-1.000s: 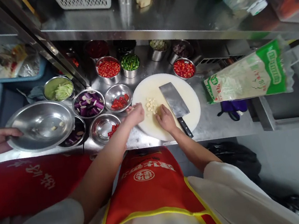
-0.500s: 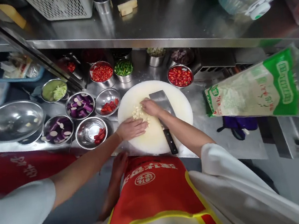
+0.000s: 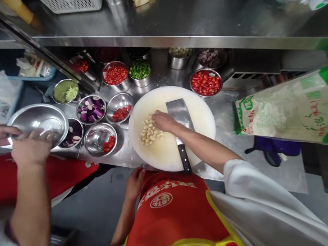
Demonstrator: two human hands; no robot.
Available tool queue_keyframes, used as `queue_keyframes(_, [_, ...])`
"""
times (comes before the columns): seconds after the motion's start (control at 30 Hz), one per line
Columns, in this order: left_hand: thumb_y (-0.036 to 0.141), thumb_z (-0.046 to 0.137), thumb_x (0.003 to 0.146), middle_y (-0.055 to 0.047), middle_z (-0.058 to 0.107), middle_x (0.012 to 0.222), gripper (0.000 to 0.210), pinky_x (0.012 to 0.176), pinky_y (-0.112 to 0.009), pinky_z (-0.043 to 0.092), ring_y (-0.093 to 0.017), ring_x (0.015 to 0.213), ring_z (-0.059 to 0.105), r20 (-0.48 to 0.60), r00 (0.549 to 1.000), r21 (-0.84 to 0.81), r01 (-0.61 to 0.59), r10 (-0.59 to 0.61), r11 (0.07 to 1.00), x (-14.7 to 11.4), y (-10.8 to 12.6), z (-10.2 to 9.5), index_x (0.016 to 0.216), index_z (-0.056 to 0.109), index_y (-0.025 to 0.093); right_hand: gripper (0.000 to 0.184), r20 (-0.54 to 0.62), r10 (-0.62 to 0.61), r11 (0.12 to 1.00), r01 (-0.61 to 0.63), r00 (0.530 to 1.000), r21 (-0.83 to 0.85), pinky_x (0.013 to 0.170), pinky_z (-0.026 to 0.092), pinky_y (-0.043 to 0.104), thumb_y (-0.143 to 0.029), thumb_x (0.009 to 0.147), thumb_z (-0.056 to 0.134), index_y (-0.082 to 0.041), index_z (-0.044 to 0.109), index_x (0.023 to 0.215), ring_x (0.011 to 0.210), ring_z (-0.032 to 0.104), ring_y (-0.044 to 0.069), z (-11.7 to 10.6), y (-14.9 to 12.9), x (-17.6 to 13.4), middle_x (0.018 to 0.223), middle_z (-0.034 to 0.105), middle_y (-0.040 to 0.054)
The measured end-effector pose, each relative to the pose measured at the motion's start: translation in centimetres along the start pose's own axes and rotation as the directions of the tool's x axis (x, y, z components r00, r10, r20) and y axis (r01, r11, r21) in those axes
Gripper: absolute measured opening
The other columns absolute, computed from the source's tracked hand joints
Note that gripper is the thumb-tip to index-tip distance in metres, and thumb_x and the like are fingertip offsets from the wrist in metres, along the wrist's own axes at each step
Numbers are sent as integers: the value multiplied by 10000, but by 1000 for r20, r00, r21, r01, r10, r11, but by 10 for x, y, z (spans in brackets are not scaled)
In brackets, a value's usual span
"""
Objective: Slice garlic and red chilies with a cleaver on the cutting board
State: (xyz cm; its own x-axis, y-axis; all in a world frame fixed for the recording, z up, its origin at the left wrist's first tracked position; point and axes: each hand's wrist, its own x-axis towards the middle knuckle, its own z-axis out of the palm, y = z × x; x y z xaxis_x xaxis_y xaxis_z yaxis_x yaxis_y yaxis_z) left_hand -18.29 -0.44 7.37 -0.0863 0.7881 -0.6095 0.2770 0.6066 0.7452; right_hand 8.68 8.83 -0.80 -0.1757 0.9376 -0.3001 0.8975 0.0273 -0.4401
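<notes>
My right hand [image 3: 165, 121] is over the round white cutting board [image 3: 202, 121], its fingers bent together at the edge of a pile of chopped garlic [image 3: 149, 132]. Whatever lies under the fingertips is hidden. Beside that hand, a cleaver [image 3: 179, 114] lies flat on the board, its black handle toward me and my forearm crossing over part of it. My left hand [image 3: 134, 183] rests low by the counter's front edge, next to my red apron [image 3: 171, 212], fingers extended and holding nothing visible.
On the left, a co-worker's hands [image 3: 28, 145] hold a steel bowl [image 3: 36, 117]. Bowls of cut eggplant [image 3: 91, 110] and red peppers [image 3: 121, 112] stand left of the board. More chopped peppers [image 3: 206, 83] are behind it. A green-white bag [image 3: 291, 110] lies right; a steel shelf [image 3: 182, 17] overhangs.
The co-worker's hand has left the garlic on the board and is now at the steel bowl, which has shifted right. More garlic is exposed. My right hand stays by the pile.
</notes>
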Motion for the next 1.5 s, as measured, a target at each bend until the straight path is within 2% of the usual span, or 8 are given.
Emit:
queue_keyframes(0.1, [363, 782, 728, -56, 715, 761, 159, 749, -342, 488, -266, 807, 662, 85, 996, 181, -10, -6, 983, -10, -56, 22, 786, 733, 222, 275, 10, 29, 999, -29, 1000, -32, 866, 485, 324, -188, 959, 490, -155, 685, 1150, 976, 646, 254, -2, -2, -6, 1187, 600, 145])
queue_keyframes(0.2, [345, 725, 791, -67, 750, 907, 168, 809, -318, 484, -247, 871, 666, 151, 984, 230, -126, 93, 965, 4, -73, 20, 901, 752, 222, 293, 14, 61, 997, -60, 998, -58, 862, 483, 317, -167, 965, 463, -160, 691, 1149, 974, 647, 246, -3, -5, -12, 1187, 603, 143])
queue_keyframes(0.37, [301, 761, 770, -51, 743, 905, 154, 779, -293, 483, -231, 837, 648, 208, 965, 92, -180, 158, 979, 26, -63, 8, 907, 766, 232, 346, 30, 119, 989, -116, 992, -95, 858, 477, 320, -78, 918, 454, -163, 711, 1132, 984, 652, 255, -4, -12, -19, 1189, 621, 149])
queue_keyframes(0.8, [270, 774, 747, -59, 717, 777, 104, 654, -262, 436, -160, 678, 601, 297, 935, -347, -84, 194, 934, 53, -14, 36, 754, 743, 171, 284, -71, 254, 967, -251, 965, 45, 886, 488, 313, -41, 854, 511, -155, 720, 1009, 967, 653, 234, -4, -27, -25, 1116, 644, 147])
queue_keyframes(1.1, [270, 785, 720, -99, 729, 783, 173, 661, -259, 482, -170, 703, 671, 457, 889, -608, 287, 31, 741, 75, -13, 27, 786, 705, 132, 269, -221, 303, 843, -152, 927, 516, 721, 582, 303, -226, 829, 531, -172, 636, 1071, 774, 680, 165, 1, -33, -44, 974, 695, 58])
queue_keyframes(1.27, [291, 710, 845, -82, 712, 799, 152, 686, -291, 542, -170, 703, 671, 632, 771, -570, 529, -76, 629, 71, -8, 34, 816, 676, 146, 258, -53, 33, 621, 21, 998, 784, 768, 583, 322, -328, 768, 716, -215, 729, 999, 828, 710, 195, 22, -82, -74, 943, 751, 49])
queue_keyframes(1.4, [212, 707, 838, -19, 616, 679, 133, 467, -194, 417, -85, 523, 535, 588, 781, -580, 589, -211, 563, 66, -20, 35, 765, 615, 151, 217, -59, 159, 887, -116, 986, 448, 804, 552, 270, -235, 885, 574, -184, 744, 1009, 861, 717, 169, 22, -85, -63, 967, 770, 49])
queue_keyframes(1.5, [207, 706, 835, 18, 540, 623, 175, 374, -158, 265, -49, 444, 420, 586, 769, -608, 625, -253, 489, 63, -27, 32, 743, 566, 156, 253, -85, 231, 963, -216, 969, 161, 828, 522, 259, -181, 917, 512, -167, 737, 1031, 900, 710, 177, 13, -72, -42, 999, 767, 64])
